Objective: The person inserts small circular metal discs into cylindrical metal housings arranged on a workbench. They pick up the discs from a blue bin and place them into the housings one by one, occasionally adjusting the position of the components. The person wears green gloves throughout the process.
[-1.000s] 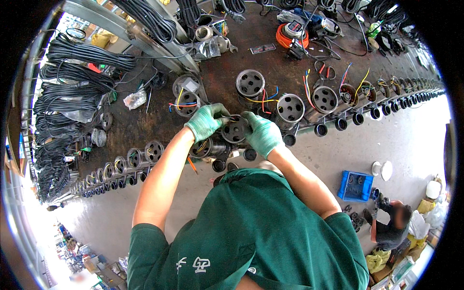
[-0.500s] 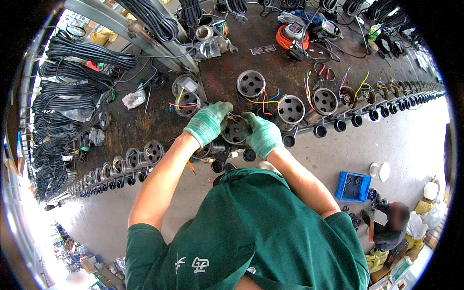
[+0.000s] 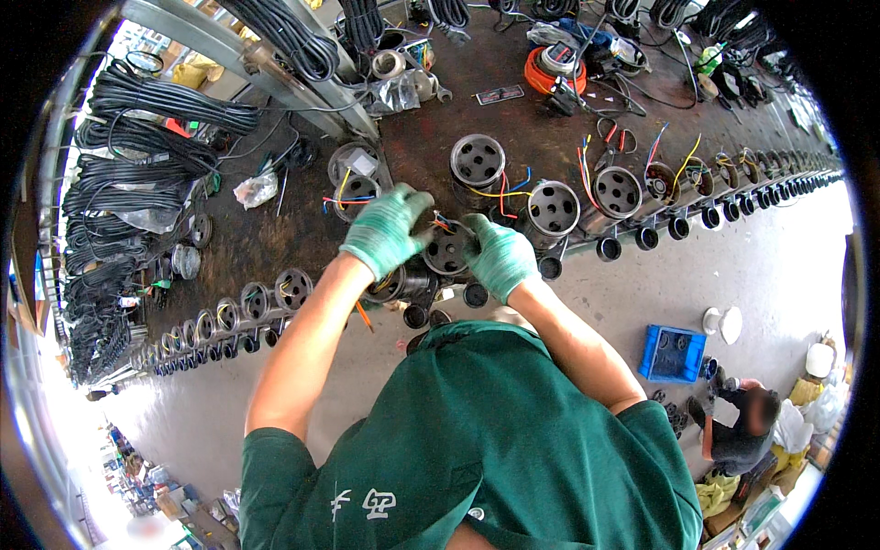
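Observation:
Both my hands wear green gloves and meet over a round dark metal motor housing [image 3: 446, 252] at the near edge of the brown workbench [image 3: 550, 147]. My left hand [image 3: 385, 229] pinches the coloured wires [image 3: 446, 221] rising from the housing's top. My right hand [image 3: 500, 257] grips the housing's right side and touches the same wires. A second round housing [image 3: 394, 284] lies under my left wrist.
Similar round housings with coloured leads stand on the bench [image 3: 478, 161] [image 3: 554, 208] [image 3: 618, 192]. A row of small black cylinders [image 3: 678, 225] lines the bench's front edge. Black cable bundles [image 3: 137, 137] hang at left. A blue crate [image 3: 674, 353] and a crouching person [image 3: 742, 426] are on the floor at right.
My left hand has shifted slightly up and right onto the wires at the housing's top. My right hand has stayed on the housing.

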A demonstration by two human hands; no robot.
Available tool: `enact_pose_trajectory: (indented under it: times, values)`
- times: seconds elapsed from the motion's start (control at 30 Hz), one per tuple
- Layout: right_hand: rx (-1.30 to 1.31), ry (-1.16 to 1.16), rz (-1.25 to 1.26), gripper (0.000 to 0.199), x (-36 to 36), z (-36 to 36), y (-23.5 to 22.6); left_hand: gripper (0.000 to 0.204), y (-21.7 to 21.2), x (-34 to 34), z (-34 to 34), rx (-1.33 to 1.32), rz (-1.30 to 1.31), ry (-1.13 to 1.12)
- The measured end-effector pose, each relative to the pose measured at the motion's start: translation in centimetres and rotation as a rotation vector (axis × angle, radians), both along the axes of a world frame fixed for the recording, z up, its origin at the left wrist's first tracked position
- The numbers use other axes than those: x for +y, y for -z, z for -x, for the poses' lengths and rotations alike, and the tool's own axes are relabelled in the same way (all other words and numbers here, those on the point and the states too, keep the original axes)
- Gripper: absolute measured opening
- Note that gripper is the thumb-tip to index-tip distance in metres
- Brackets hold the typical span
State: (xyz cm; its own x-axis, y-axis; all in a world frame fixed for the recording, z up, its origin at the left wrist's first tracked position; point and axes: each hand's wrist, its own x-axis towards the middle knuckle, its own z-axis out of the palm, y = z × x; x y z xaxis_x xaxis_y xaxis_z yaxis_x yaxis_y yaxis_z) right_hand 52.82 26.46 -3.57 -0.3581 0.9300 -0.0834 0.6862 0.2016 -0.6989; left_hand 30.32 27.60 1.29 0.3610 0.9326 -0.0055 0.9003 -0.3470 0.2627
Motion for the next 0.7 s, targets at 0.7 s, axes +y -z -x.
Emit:
enact_pose_trajectory:
  times: [0.7]
  values:
    - [0.01,0.073,0.051,0.034,-0.5,0.6,1.4,0.016,4.0,-0.7,-0.5,-0.554,0.373,-0.317]
